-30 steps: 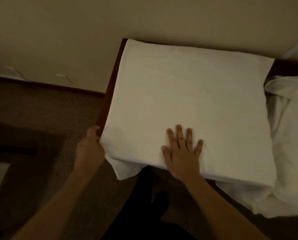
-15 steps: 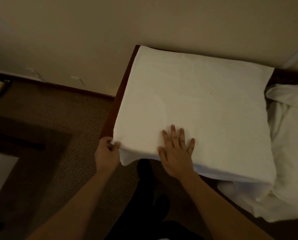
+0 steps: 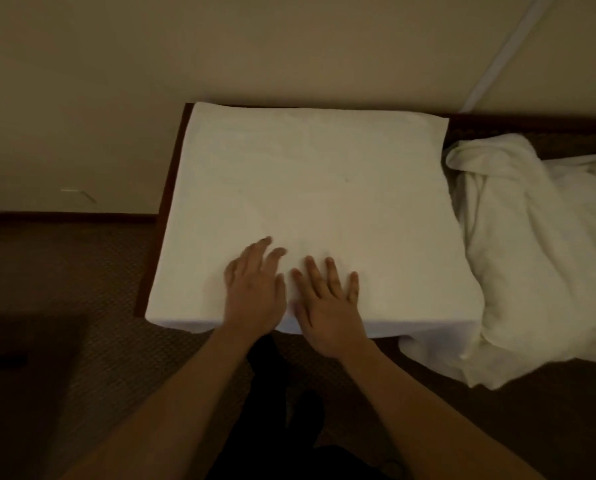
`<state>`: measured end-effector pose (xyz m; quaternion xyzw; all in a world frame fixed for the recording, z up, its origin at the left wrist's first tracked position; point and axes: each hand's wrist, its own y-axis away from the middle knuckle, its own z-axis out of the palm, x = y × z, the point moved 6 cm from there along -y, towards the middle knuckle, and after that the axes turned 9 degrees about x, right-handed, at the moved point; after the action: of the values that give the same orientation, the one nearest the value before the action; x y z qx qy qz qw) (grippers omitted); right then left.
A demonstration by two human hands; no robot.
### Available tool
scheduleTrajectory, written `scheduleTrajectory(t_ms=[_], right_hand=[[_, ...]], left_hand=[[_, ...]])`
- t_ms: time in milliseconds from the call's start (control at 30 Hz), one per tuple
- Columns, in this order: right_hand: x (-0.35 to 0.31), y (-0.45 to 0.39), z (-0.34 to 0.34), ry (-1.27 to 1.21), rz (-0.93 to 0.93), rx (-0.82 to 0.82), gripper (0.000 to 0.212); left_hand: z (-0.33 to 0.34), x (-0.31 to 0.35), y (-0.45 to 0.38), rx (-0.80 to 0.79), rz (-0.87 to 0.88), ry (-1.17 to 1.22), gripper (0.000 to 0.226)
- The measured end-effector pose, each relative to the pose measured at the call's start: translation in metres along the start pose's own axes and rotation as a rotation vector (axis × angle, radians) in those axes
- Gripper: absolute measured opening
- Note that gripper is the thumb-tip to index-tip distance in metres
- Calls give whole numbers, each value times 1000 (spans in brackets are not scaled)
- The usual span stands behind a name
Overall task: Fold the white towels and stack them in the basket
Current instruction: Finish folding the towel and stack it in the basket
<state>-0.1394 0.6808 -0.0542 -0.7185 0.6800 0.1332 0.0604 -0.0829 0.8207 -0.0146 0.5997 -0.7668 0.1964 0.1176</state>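
Left hand (image 3: pixel 255 289) lies palm down on the folded towel (image 3: pixel 310 202), fingers straight and slightly spread, fingertips blurred. Right hand (image 3: pixel 327 306) also palm down on the same towel, fingers straight and fanned apart, just beside the left hand, thumbs close together but whether they touch is unclear. Both hands sit near the towel's front edge, a bit left of its middle, wrists crossing the edge. Neither hand grips or pinches cloth; both rest flat on top. Bare forearms run down to the bottom of the view.

Towel is white, spread as a flat, near-square layer, smooth on top with faint creases. Its front edge hangs slightly over the front of the surface (image 3: pixel 172 188). Surface is dark wood, showing as a thin strip along the towel's left side and behind it on the right. Towel's back edge lies close to the wall (image 3: pixel 289 46).

Pile of unfolded white towels (image 3: pixel 531 254) lies crumpled on the right of the surface, touching the folded towel's right edge, part of it drooping over the front.

Wall is beige, with a pale strip (image 3: pixel 504 50) running diagonally at upper right. Dark baseboard (image 3: pixel 64 216) at left where wall meets brown carpet (image 3: pixel 82 289). Person's dark-clothed legs (image 3: pixel 289 410) show between the forearms, over the carpet. Lighting is dim.
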Motion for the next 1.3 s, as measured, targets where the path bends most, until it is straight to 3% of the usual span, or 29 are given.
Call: scheduleTrajectory(t_ms=[67,133,400,500,600,667,733,800,900,1000,1133,1300], right_hand=[[7,-5,-1,7,-3,0,61],[32,-3,-6,36,34,24,60],[200,64,-46,58,563,108,63],[223,74,-51,-51,730,126,60],[214,68,-50,-67,897,149,61],[181,56,-48,-23,840,196,64],[124,37,-37,1,556,204,65],[73,26,-16,12,266,107,66],[73,25,-9,34,186,73,65],[133,43,-24,44,346,148,59],[206,76,-42,37,589,148,60],[188,72,-42,-7,843,186,64]], left_hand=[[36,16,-19,-219,84,-115,59],[55,6,-24,-302,125,-265,67],[17,-90,-13,-218,-114,-329,76],[0,-119,-7,-203,-240,-351,78],[-5,-124,-3,-179,-483,-359,75],[1,-90,-2,-107,-550,-329,68],[23,-20,-5,-78,-279,-231,64],[55,54,1,-185,89,-170,64],[79,76,1,-323,209,-221,63],[61,14,-4,-268,102,-321,69],[7,-99,8,-204,-193,-354,81],[-17,-142,24,-142,-496,-348,80]])
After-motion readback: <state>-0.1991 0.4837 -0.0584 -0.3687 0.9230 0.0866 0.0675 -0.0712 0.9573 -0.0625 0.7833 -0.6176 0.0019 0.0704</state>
